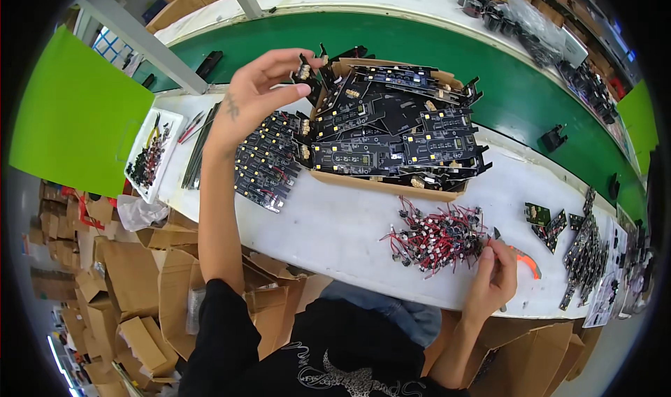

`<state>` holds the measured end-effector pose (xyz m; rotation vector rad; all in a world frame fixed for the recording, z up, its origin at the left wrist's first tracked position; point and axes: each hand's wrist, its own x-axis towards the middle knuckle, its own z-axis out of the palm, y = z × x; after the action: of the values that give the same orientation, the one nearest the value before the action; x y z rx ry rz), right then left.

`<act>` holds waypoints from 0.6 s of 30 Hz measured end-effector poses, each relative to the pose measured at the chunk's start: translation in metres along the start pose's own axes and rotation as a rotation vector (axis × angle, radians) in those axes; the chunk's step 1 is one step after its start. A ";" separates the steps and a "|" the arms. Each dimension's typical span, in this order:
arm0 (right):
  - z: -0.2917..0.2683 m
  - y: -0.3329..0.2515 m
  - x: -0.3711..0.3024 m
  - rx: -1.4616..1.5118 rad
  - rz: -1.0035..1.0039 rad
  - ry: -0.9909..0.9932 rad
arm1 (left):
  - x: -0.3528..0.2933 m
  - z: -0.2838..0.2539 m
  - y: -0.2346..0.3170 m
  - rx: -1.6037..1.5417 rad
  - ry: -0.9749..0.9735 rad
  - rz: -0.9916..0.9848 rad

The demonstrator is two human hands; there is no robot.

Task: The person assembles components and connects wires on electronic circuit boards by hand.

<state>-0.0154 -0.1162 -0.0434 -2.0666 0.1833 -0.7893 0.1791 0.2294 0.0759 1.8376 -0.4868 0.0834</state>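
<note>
The left hand (257, 89) pinches a black circuit board (305, 84) at the far left corner of the cardboard box (391, 187); the right hand (495, 275), fingertips nearly together, is beside red-and-black wires (440, 237) and an orange-handled tool (530, 263); whether it grips anything, I cannot tell.

Holding a black board (306, 79) at eleven o'clock with the left hand (258, 86), beside a brown box (384, 186) full of more boards (356, 154) at one o'clock. Pinching with the right hand (495, 278) at four o'clock, at the edge of a pile of red wires (437, 240), just by an orange handle (528, 261)
</note>
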 end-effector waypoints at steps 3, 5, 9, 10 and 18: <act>0.001 -0.005 0.002 0.038 0.062 0.024 | 0.005 0.006 -0.006 -0.008 -0.016 -0.055; 0.003 -0.008 0.002 0.075 0.124 0.053 | 0.008 0.005 -0.011 -0.021 -0.033 -0.046; 0.003 -0.008 0.003 0.088 0.122 0.060 | 0.009 0.001 -0.012 0.050 -0.016 -0.065; 0.003 -0.009 0.002 0.091 0.123 0.059 | 0.009 0.001 -0.011 0.074 -0.006 -0.054; 0.004 -0.006 0.001 0.133 0.119 0.070 | 0.011 -0.001 -0.023 0.109 -0.010 -0.040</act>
<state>-0.0132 -0.1107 -0.0397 -1.8863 0.2830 -0.7806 0.1976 0.2323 0.0588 1.9549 -0.4602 0.0753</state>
